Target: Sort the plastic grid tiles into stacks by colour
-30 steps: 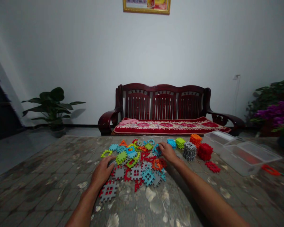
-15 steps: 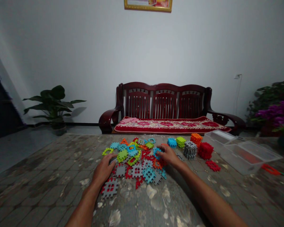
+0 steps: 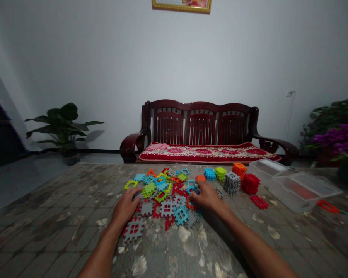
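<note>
My left hand rests at the left edge of a loose pile of toothed plastic tiles, its thumb and fingers apart. A green tile lies just beyond its fingertips, and a grey window tile lies below that hand. At the pile's right side is my right hand, its thumb and fingers spread beside a blue tile. I see no tile lifted in it; its palm hides part of the pile. Between the hands lie a grey window tile, a turquoise window tile and several red ones.
To the right stand stacks of tiles: blue, green, grey, orange and red. A red tile lies before them. Farther right are a clear plastic box and an orange-red tool.
My right hand has drawn back slightly to the right and toward me, its fingers lower, showing more of the blue tile and an orange tile behind it. My left hand has barely moved.
</note>
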Demonstrator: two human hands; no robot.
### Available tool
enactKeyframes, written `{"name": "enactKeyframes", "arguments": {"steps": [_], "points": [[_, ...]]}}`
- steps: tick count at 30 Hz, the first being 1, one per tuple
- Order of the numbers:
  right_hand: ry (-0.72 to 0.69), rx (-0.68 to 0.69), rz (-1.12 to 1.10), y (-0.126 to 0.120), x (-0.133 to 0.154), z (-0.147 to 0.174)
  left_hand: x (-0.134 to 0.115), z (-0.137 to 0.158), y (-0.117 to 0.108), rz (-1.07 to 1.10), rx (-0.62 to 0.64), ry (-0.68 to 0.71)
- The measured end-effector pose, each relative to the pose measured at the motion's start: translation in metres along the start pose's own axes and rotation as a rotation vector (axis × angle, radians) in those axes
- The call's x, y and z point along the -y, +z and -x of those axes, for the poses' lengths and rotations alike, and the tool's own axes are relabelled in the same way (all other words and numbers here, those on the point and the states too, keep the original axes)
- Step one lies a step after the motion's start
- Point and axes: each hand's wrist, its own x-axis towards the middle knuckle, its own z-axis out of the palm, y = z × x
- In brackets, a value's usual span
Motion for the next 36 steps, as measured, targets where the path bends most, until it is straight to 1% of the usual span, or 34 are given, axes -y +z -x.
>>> {"name": "enactKeyframes", "arguments": {"steps": [3,6,9,11,13,15,18,20,22,25,31,34,36], "points": [[-0.002,0.004,0.067,-0.001,0.008,0.005,-0.002,0.000,-0.001,0.001,0.001,0.001],[-0.003,0.005,0.099,0.002,0.010,0.006,-0.003,0.001,-0.002,0.011,-0.003,0.008],[-0.007,-0.005,0.075,0.002,0.006,0.004,-0.002,0.001,-0.002,0.021,-0.010,0.009],[0.009,-0.032,0.027,-0.002,0.001,-0.001,-0.002,0.000,-0.002,0.022,-0.007,0.006],[0.055,-0.093,-0.007,-0.010,-0.006,-0.009,-0.002,0.000,-0.002,0.018,0.001,-0.002],[0.120,-0.170,0.019,-0.023,-0.015,-0.020,-0.002,-0.001,-0.002,0.012,0.010,-0.012],[0.207,-0.242,0.177,-0.043,-0.026,-0.039,-0.003,0.000,-0.002,0.013,0.013,-0.009],[0.222,-0.254,0.300,-0.053,-0.030,-0.050,-0.003,0.000,-0.002,0.019,0.001,-0.007],[0.219,-0.252,0.391,-0.060,-0.033,-0.057,-0.003,0.000,-0.002,0.022,-0.009,-0.006],[0.229,-0.235,0.474,-0.062,-0.036,-0.063,-0.003,0.001,-0.002,0.015,-0.003,-0.005],[0.225,-0.190,0.500,-0.063,-0.044,-0.066,-0.005,0.002,-0.005,-0.009,0.024,-0.013],[0.177,-0.150,0.495,-0.071,-0.051,-0.071,-0.005,0.002,-0.005,-0.014,0.033,-0.006],[0.115,-0.094,0.491,-0.077,-0.058,-0.075,-0.004,0.001,-0.004,-0.016,0.033,-0.002]]}}
